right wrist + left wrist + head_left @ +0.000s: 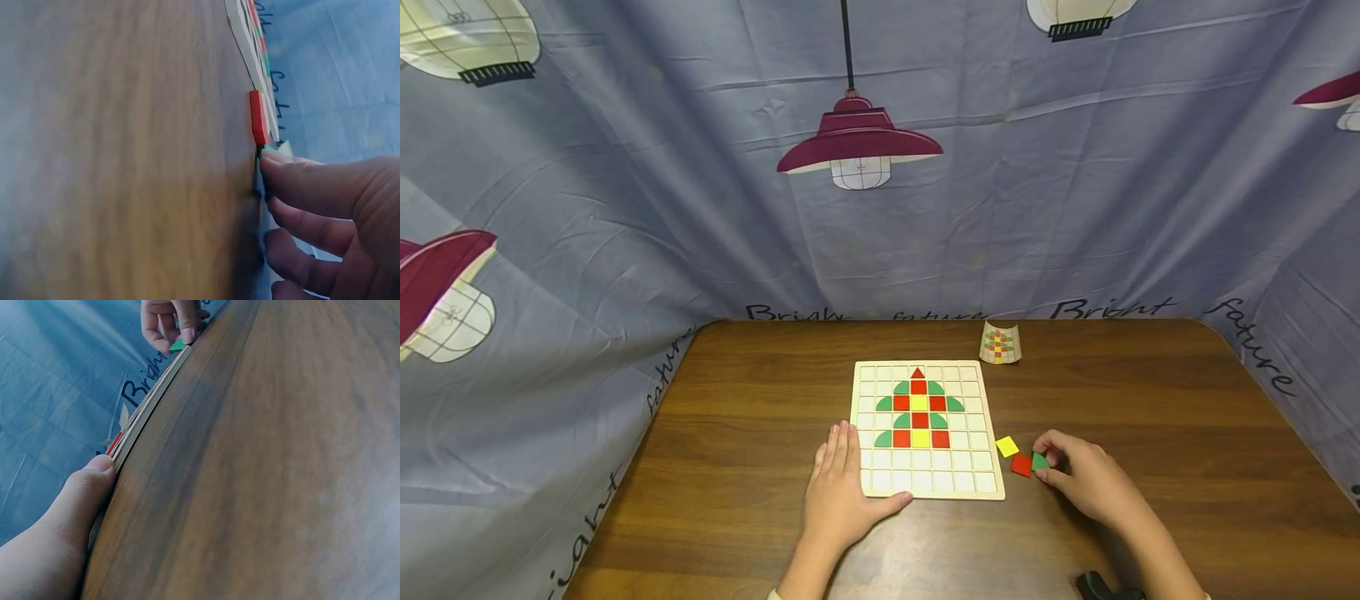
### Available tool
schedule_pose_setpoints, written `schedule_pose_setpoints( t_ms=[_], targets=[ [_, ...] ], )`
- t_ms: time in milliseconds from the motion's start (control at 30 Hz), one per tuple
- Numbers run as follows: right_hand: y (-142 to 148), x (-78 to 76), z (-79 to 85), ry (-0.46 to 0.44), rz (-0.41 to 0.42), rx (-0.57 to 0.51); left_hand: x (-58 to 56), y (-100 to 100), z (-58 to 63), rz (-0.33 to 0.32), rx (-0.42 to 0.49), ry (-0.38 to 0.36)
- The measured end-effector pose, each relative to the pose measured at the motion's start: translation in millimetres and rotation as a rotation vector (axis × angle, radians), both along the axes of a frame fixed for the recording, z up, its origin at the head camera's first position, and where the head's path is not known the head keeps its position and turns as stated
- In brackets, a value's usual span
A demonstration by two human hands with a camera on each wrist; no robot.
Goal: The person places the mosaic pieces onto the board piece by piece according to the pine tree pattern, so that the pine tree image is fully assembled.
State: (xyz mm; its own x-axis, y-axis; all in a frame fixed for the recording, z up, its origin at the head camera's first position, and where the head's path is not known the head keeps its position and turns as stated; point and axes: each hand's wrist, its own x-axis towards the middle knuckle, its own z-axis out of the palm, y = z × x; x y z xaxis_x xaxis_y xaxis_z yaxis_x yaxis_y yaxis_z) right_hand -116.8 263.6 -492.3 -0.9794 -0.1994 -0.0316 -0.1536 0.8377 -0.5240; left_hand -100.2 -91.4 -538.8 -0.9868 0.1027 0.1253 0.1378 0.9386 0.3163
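Observation:
A square wooden grid board (887,482) lies on the table, with red, green and yellow pieces set in its cells in a tree shape. My left hand (837,500) rests with straight fingers along the board's left edge, its thumb touching the front edge. To the right of the board, my right hand (1086,475) pinches a green quarter-round piece (1039,462) between thumb and finger. Just left of that piece lies a red square tile (1021,465), and beyond it a yellow square tile (1007,447). The right wrist view shows the thumb on the green piece beside the red tile.
A small curled picture card (1001,345) with a matching tree pattern stands behind the board's far right corner. A black object (1093,586) sits near the right forearm. A printed blue-grey curtain (1000,208) hangs around the wooden table (745,467).

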Motion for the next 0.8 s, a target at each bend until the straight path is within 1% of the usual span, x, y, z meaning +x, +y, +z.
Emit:
schedule_pose_setpoints(
  t_ms=[167, 300, 400, 567, 800],
  targets=[
    [-6, -4.8, 3.0, 0.032, -0.032, 0.012, -0.2, 0, -0.2, -0.001, 0.001, -0.002],
    [-19, -9.5, 6.0, 0.031, -0.039, -0.023, -0.6, 0, 0.4, -0.002, 0.002, 0.002],
    [-32, -13.4, 6.2, 0.020, -0.027, -0.059, -1.3, 0, 0.9, -0.005, 0.004, 0.001],
    [-55, -20.2, 1.5, 0.016, -0.002, -0.091, -1.1, 0, 0.9, -0.002, 0.009, -0.005],
    [-84, -28.4, -6.8, 0.048, 0.013, -0.088, -0.6, 0, 1.3, 0.000, 0.018, -0.005]
  ],
)
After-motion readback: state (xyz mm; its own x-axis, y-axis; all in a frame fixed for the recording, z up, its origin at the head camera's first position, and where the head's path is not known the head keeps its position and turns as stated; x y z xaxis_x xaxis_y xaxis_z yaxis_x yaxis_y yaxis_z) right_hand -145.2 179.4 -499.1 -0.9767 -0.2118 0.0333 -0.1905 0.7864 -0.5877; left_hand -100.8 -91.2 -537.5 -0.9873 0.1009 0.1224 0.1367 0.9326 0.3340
